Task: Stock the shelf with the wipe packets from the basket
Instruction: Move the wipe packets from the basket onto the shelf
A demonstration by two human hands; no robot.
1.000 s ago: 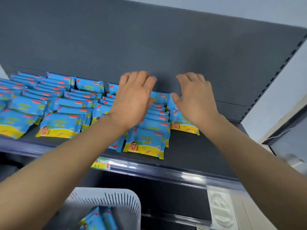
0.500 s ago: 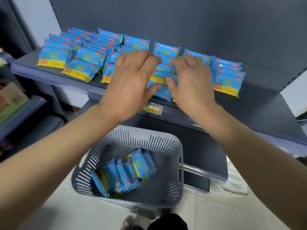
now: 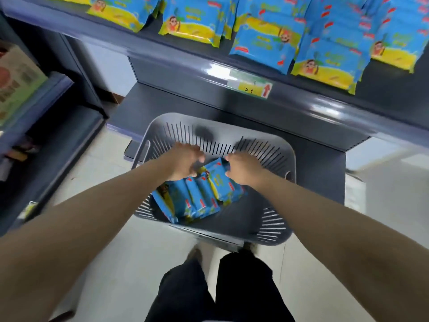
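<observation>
In the grey slotted plastic basket [image 3: 232, 132], left hand [image 3: 183, 162] and right hand [image 3: 243, 169] flank blue-and-yellow wipe packets [image 3: 202, 196] at ten and two o'clock; grips too blurred to tell. Better squeeze the row evenly.

Both arms are bare and stretch forward and down from the lower corners of the view, the left forearm [image 3: 92, 217] and the right forearm [image 3: 325, 217] converging so that the two hands lie near each other, a narrow gap between them. The left hand [image 3: 183, 162] is back-up with its fingers bent downward, and the right hand [image 3: 243, 168] is also back-up, its fingers [image 3: 229, 160] curled toward the left hand; motion blur hides whether either one grips anything. Below the arms, the person's legs [image 3: 185, 293] in dark trousers stand side by side.
</observation>
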